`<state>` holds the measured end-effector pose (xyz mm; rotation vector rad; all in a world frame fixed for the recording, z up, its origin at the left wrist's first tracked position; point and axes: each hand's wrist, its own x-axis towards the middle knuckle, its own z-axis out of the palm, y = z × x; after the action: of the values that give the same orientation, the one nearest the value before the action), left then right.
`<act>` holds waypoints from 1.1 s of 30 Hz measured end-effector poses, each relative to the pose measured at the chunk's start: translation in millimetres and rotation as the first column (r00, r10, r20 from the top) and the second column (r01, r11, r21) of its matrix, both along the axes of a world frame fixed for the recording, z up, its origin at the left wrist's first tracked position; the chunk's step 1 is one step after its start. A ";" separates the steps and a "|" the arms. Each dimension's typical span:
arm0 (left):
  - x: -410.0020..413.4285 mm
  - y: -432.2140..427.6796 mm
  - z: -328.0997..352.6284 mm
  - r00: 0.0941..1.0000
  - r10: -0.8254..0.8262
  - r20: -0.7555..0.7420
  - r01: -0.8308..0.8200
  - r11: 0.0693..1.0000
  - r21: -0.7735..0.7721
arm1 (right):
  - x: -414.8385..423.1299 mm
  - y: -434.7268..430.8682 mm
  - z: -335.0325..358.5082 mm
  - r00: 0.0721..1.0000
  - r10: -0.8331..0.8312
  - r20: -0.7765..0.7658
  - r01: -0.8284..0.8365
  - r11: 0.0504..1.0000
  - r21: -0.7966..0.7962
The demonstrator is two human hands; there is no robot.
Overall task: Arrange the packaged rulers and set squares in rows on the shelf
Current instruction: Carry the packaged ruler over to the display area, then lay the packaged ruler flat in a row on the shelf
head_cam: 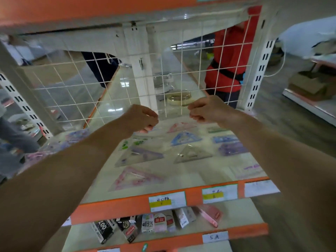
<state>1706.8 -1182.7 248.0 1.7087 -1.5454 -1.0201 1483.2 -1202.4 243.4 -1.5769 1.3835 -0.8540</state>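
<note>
Left grip (143,118) and right grip (204,110) hover with fingers curled, whether pinching anything I cannot tell, probably to square the far row; packaged set squares (185,139) lie on the shelf (200,171) just beneath them.

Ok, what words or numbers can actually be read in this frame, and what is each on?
"5A": handwritten on the white tag on the lower orange shelf edge.
"100": on the black box, seen upside down.
"20": on the white carton.
Writing on the yellow-banded price labels and print on the set-square packets: too blurred to read.
</note>
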 end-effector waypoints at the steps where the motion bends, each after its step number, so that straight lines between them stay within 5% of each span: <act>1: -7.6 -1.0 -2.8 0.999 -0.013 0.053 0.014 1.000 -0.017 | -5.6 0.8 -0.8 1.000 -0.003 -0.014 0.003 1.000 -0.004; 16: -56.5 3.2 -33.5 0.901 -0.120 0.416 0.195 0.970 -0.144 | -45.9 13.1 -22.3 0.934 0.041 -0.355 -0.094 0.986 -0.135; 20: -59.5 24.1 -33.4 0.912 -0.139 0.385 0.199 0.973 -0.120 | -50.3 26.8 -23.7 0.937 0.079 -0.339 -0.125 0.985 -0.118; 25: -55.9 56.6 -30.7 0.981 -0.136 0.136 0.123 0.987 0.100 | -54.1 49.2 -23.0 0.922 0.163 -0.352 -0.189 0.981 -0.041; 33: -55.6 98.6 -29.0 0.937 -0.224 0.267 0.160 0.957 0.243 | -49.0 82.4 -27.2 0.825 0.349 -0.445 -0.315 0.937 0.150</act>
<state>1651.2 -1084.1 218.9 1.9586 -1.8791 -1.1082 1434.2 -1119.9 216.3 -1.9772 1.3752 -0.2119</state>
